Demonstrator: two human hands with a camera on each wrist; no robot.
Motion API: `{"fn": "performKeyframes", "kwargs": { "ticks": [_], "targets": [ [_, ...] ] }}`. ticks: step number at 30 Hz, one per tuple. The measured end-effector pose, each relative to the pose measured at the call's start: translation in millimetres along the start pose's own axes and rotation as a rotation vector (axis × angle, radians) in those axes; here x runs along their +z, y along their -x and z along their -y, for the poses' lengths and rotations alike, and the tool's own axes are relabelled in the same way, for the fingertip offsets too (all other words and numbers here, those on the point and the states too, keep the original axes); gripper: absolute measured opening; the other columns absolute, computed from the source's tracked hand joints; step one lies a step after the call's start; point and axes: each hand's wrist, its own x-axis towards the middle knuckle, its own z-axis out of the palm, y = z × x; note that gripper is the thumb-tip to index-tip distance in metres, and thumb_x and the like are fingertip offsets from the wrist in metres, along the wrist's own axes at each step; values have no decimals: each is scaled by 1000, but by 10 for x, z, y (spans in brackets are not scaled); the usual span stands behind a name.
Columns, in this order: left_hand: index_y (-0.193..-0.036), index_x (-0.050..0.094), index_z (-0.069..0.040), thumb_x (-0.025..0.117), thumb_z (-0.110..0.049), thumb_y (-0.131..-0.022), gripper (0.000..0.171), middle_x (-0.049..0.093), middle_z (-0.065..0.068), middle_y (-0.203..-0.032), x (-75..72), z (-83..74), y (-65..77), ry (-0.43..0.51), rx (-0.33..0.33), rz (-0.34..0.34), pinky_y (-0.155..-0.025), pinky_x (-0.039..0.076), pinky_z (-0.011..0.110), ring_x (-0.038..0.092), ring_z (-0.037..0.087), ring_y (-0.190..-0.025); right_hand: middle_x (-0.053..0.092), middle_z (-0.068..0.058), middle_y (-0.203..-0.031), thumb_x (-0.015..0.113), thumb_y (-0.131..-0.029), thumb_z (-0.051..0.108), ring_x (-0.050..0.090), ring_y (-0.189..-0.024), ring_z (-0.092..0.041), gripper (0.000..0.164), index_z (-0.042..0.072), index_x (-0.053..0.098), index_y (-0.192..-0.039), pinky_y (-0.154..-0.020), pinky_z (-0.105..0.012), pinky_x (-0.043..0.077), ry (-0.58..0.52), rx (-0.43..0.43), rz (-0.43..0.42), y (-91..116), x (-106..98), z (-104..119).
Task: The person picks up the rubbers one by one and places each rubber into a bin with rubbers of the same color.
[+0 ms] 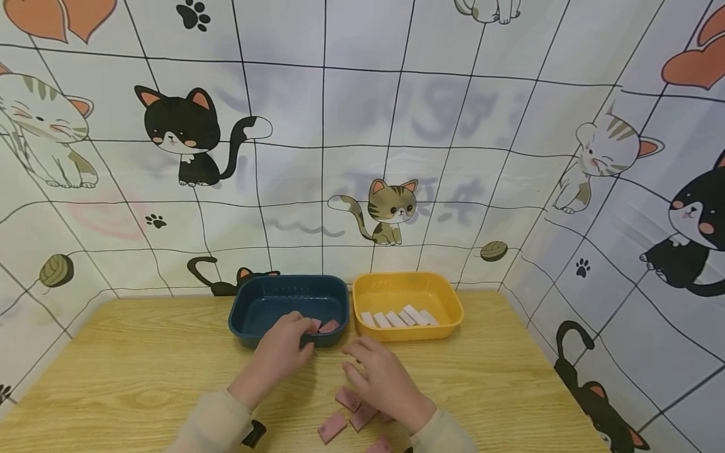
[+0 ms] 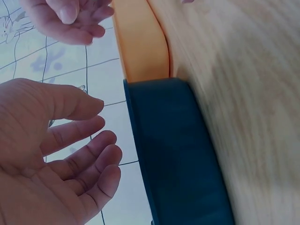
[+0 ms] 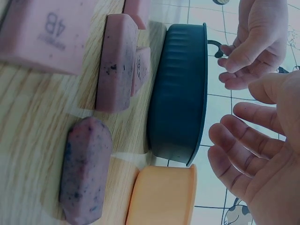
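My left hand [image 1: 283, 346] hangs over the near rim of the dark blue bin [image 1: 243, 314], its fingers loosely bent with nothing between them in the left wrist view. Pink erasers [image 1: 329, 326] lie inside that bin, partly hidden by the fingers. To the right, my right hand [image 1: 385, 380] is above the table, bare of any object, fingers relaxed and slightly bent. Below it lie several more pink erasers [image 1: 332, 427]; one eraser [image 3: 47, 33] shows a "4B" mark, and a worn, rounded one [image 3: 86, 171] carries dark smudges.
A yellow bin [image 1: 447, 296] stands just right of the blue one, with several white blocks [image 1: 396, 319] in a row inside. Both bins are at the back of the wooden table [image 1: 141, 365], close to a cat-patterned sheet [image 1: 294, 176].
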Motion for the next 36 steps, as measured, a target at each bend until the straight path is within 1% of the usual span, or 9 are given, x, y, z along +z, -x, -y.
{"fn": "performKeyframes", "kwargs": {
  "ticks": [4,7,9,10,12,14,22,30,36],
  "targets": [
    [-99,74,-3,82,3,-79,23,66,6,-93,52,20,90,-1,58,-9,-84,56,44,65,27,-95,66,-2,-107,70,-98,13,61,-86,-9,16,10,73,-113,-73,-23,54,6,3,2,19,-6,-10],
    [-100,74,-2,82,3,-77,25,68,8,-96,95,37,154,-5,78,13,-86,56,46,67,30,-99,65,-1,-106,70,-98,13,62,-86,-9,15,10,73,-112,-74,-24,55,13,0,-2,41,-1,-26],
    [-102,73,-2,82,2,-77,26,67,8,-96,120,41,195,-5,74,43,-83,57,45,67,28,-96,65,-1,-106,71,-97,13,63,-86,-9,15,10,73,-112,-74,-23,56,16,-8,-6,56,6,-39],
    [-99,73,-3,82,1,-78,23,67,7,-95,132,43,215,-5,69,58,-82,57,44,66,27,-94,65,-1,-106,71,-97,13,63,-86,-9,15,10,73,-112,-74,-23,56,16,-10,-7,63,8,-45],
    [-99,72,-3,80,0,-78,23,64,6,-91,155,50,246,-2,65,86,-75,56,41,63,22,-85,66,-1,-106,71,-97,13,64,-86,-11,15,9,73,-112,-73,-23,56,16,-13,-9,76,12,-58],
    [-99,72,-3,80,-1,-77,23,63,5,-89,181,60,280,-2,70,106,-71,55,39,61,20,-82,66,-2,-106,72,-97,13,63,-86,-12,15,8,73,-111,-73,-23,55,20,-13,-7,91,14,-69],
    [-96,72,-5,78,-6,-79,17,63,2,-87,287,80,447,-19,100,129,-69,55,37,62,17,-78,67,0,-108,72,-96,13,59,-88,-7,17,10,74,-112,-74,-26,54,51,-13,-9,158,18,-101],
    [-94,72,-5,75,-10,-80,15,58,-3,-83,318,30,561,24,107,189,-66,51,33,52,11,-73,65,2,-103,75,-93,11,54,-82,-5,14,9,74,-107,-70,-22,52,45,-68,-51,233,27,-151],
    [-94,72,-6,77,-14,-80,18,48,-7,-77,326,-14,605,46,108,240,-59,41,26,41,7,-68,64,3,-101,75,-93,9,56,-81,-6,14,9,74,-106,-69,-22,52,23,-66,-41,280,22,-149]
  ]
}}
